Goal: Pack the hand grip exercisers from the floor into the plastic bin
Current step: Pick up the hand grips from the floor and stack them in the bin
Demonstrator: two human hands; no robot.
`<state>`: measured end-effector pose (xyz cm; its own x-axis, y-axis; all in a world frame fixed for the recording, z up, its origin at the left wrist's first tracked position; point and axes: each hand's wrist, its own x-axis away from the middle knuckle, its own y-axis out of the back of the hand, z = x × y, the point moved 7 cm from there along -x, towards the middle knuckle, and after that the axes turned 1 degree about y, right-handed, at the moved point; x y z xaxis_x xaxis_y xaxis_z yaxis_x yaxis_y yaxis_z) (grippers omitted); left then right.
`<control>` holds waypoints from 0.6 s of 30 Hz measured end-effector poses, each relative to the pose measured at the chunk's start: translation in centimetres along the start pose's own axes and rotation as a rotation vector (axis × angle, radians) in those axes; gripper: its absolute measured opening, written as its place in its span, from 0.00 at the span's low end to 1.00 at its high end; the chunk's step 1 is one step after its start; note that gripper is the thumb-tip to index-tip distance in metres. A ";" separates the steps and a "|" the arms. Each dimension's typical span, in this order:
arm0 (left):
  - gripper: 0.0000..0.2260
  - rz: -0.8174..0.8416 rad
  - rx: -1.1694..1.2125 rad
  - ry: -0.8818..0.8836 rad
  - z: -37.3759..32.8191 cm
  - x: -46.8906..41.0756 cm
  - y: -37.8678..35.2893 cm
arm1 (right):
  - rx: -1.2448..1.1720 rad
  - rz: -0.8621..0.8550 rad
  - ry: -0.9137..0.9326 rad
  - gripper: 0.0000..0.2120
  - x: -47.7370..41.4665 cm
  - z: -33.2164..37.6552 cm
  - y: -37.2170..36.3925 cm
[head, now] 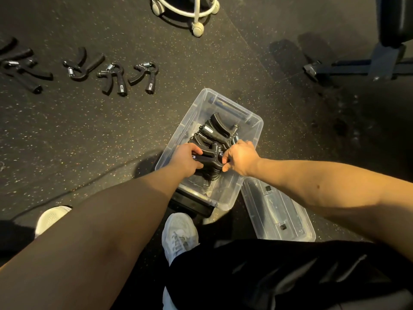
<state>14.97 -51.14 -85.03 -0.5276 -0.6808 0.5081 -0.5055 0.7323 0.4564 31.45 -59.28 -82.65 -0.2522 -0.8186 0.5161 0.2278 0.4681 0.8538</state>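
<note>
Closest in, black trousers [290,276] and a white shoe [180,231] on the floor [111,135]. Past them, left hand [186,161] wrapped round one handle of a black grip exerciser [211,156], right hand [240,158] pinching its spring end, fingers bent tight. Held low in the clear plastic bin [185,121], over the packed exercisers [214,128]. Far left on the floor, loose exercisers [146,77] in a row. Beside the bin, a clear lid [277,211].

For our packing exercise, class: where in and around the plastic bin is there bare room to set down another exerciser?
Bare: the near end of the bin, between the held exerciser and the near wall; the floor between the row of exercisers and the bin. Crowded: mid-bin, with stacked exercisers, left hand and right hand.
</note>
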 end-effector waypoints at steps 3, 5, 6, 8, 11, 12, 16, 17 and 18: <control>0.15 -0.021 0.038 0.032 0.5 -0.6 0.1 | 0.047 0.002 -0.026 0.05 -0.5 0.1 -0.3; 0.15 -0.023 0.012 0.022 0.4 -0.7 0.0 | 0.097 0.007 -0.056 0.04 -0.6 0.2 -0.5; 0.14 -0.027 -0.006 0.018 0.5 -0.7 -0.1 | 0.117 0.011 -0.077 0.04 -0.6 0.1 -0.6; 0.15 -0.039 -0.035 0.010 0.6 -0.9 -0.3 | 0.149 0.016 -0.105 0.04 -0.6 0.2 -0.6; 0.15 -0.053 -0.081 -0.008 0.7 -1.3 -0.4 | 0.188 0.005 -0.130 0.05 -0.8 0.4 -0.4; 0.16 -0.051 -0.098 -0.012 0.7 -1.3 -0.4 | 0.183 0.000 -0.137 0.05 -0.8 0.4 -0.3; 0.17 -0.062 -0.165 -0.030 0.8 -1.7 -0.4 | 0.194 -0.002 -0.141 0.09 -0.7 0.5 -0.3; 0.17 -0.068 -0.176 -0.031 0.8 -1.7 -0.5 | 0.199 -0.004 -0.140 0.09 -0.7 0.5 -0.3; 0.18 -0.073 -0.184 -0.028 0.8 -1.7 -0.5 | 0.203 0.000 -0.141 0.09 -0.6 0.5 -0.2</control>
<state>15.52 -50.35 -86.69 -0.5143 -0.7305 0.4493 -0.4115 0.6698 0.6181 31.06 -58.70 -83.15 -0.3839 -0.7711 0.5080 0.0372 0.5368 0.8429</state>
